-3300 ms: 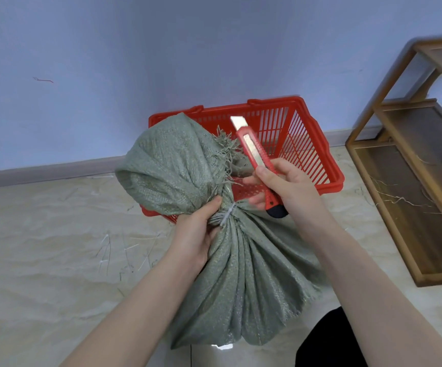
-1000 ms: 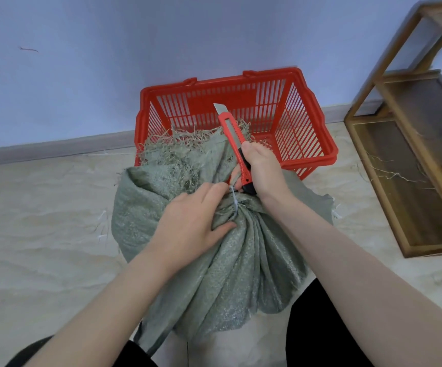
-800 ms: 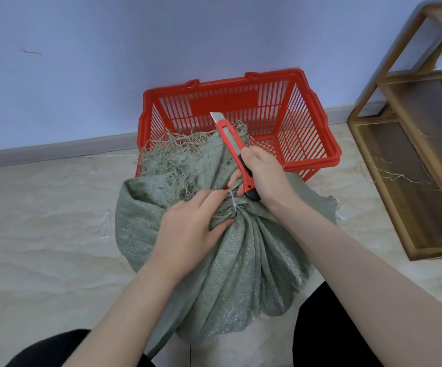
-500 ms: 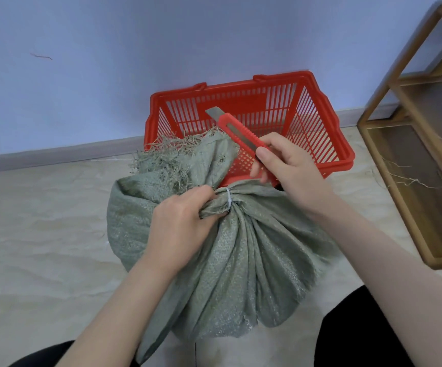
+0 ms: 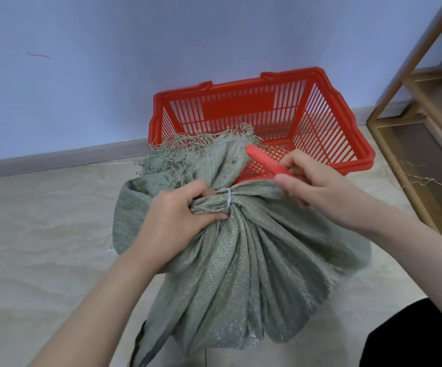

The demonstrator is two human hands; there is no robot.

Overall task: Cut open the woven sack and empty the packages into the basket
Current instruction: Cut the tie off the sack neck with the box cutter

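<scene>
A grey-green woven sack [image 5: 243, 263] stands on the floor, its neck gathered and bound by a white tie [image 5: 228, 198]. Its frayed top flops over the near rim of the red plastic basket [image 5: 331, 120] behind it. My left hand [image 5: 177, 215] grips the gathered neck just left of the tie. My right hand [image 5: 318, 185] holds a red utility knife [image 5: 265, 160], whose front end points up and left against the sack's top flap. The blade tip is hard to make out against the fabric. The packages are hidden inside the sack.
A wooden shelf unit [image 5: 426, 144] stands at the right, close to the basket. A blue wall [image 5: 161, 49] with a grey baseboard runs behind. Loose sack fibres lie on the pale floor [image 5: 42, 247]. My dark trouser leg [image 5: 421, 337] shows at bottom right.
The knife has swung down and lower, its tip now against the sack's top flap instead of raised over the basket. My left hand keeps its grip on the neck.
</scene>
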